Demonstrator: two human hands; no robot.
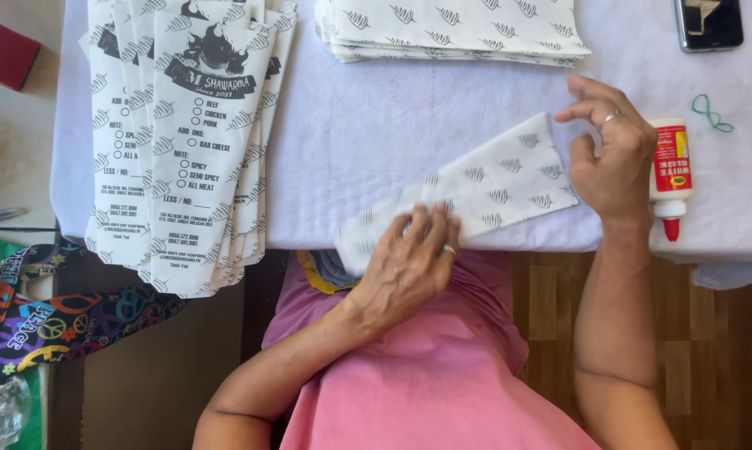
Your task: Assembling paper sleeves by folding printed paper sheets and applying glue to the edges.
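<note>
The hands worked one sheet between them. The left hand lay palm down with fingers spread flat on the near, lower-left end of a folded paper sheet, pressing it onto the worktop at its front edge rather than gripping it. The right hand rested at the sheet's far, upper-right end, fingers loosely curled and the fingertips touching that end; whether it pinched the paper or only steadied it could not be told.

The sheet was white with small grey leaf marks, and its long axis ran on a slant from lower left, near the person's body, up to the right. So the sheet lay directly under and between both hands, with the left hand over more of it.

A small white glue bottle with a red tip lay just beside the right hand, to its right. A fanned pile of printed paper bags lay well to the left, and a stack of plain patterned sheets sat beyond.
</note>
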